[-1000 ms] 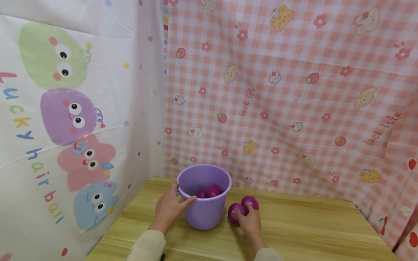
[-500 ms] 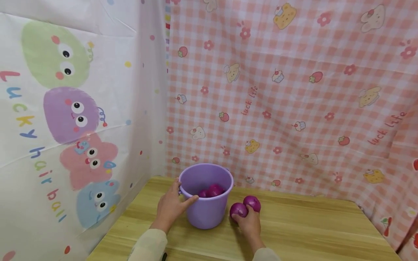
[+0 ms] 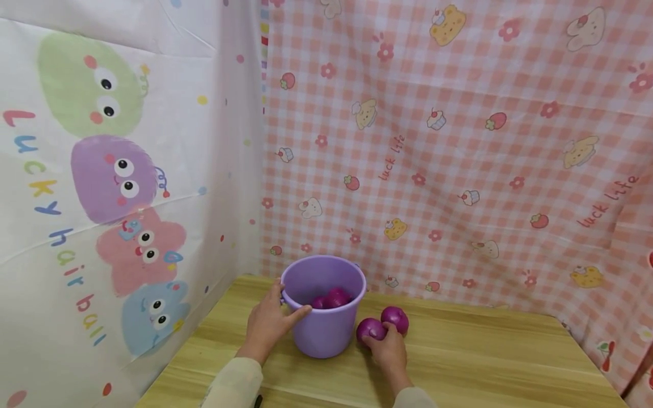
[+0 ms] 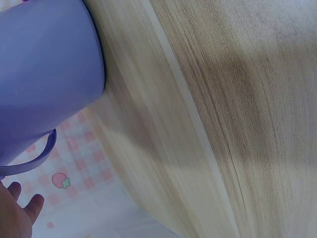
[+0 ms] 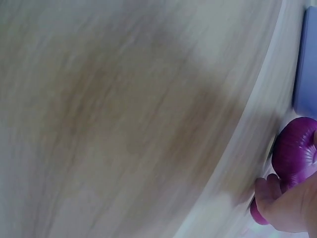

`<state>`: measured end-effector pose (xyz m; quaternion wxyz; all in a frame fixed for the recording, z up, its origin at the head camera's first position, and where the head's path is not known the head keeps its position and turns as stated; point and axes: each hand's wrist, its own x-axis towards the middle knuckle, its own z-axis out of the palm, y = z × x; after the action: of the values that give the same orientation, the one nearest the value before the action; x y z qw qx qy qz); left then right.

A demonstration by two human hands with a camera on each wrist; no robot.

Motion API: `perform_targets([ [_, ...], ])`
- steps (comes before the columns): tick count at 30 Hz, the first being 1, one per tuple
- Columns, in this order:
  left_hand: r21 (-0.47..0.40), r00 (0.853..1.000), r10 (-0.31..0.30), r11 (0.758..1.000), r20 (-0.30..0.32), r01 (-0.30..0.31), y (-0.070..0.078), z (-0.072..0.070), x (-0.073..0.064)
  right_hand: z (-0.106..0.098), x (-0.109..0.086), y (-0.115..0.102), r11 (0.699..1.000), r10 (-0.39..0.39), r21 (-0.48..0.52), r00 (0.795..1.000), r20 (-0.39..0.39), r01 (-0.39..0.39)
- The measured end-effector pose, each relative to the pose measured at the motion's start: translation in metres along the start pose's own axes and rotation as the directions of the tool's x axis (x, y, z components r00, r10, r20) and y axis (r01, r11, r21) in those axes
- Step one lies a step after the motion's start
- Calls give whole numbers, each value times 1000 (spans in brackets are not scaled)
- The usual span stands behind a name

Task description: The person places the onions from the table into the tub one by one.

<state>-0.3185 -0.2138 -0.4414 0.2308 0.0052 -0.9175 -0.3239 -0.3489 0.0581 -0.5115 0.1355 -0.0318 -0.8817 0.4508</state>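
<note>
A purple bucket (image 3: 325, 334) stands upright on the table, with red onions (image 3: 337, 297) inside it. My left hand (image 3: 266, 326) rests against its left side, spread, with the thumb along the front rim and a finger near the handle mount. In the left wrist view, fingers (image 4: 34, 206) show below the bucket's handle (image 4: 42, 156). Right of the bucket sit two more red onions. My right hand (image 3: 391, 352) grips the nearer onion (image 3: 370, 328), thumb in front and fingers behind. The farther onion (image 3: 395, 319) lies just beyond those fingers.
The wooden table (image 3: 474, 362) extends to the right of the onions. Behind it hangs a pink checked cloth (image 3: 449, 158). A white cloth with cartoon figures (image 3: 214, 187) hangs along the left side.
The view has shifted slightly. My right fingers have closed in around the nearer onion, which sits a little closer to the bucket and farther from the other onion. The left hand stays on the bucket.
</note>
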Motion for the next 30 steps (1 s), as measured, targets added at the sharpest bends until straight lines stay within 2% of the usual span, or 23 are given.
perform_targets([
  [5,-3,1000,0,1000,4,0,1,1,0,3,-1,-1,1000,14,-13,1000,6,-14],
  [10,-7,1000,6,1000,1,-6,2,2,0,5,-1,1,999,-24,-49,1000,-2,24],
  [20,5,1000,-3,1000,5,3,4,0,-1,6,1,4,994,-37,-97,998,58,43],
  [25,18,1000,-10,1000,7,9,2,-1,-1,5,0,4,995,-35,-93,997,75,42],
  [30,12,1000,-7,1000,4,6,2,-1,-1,1,-1,2,995,-64,-64,995,82,70],
])
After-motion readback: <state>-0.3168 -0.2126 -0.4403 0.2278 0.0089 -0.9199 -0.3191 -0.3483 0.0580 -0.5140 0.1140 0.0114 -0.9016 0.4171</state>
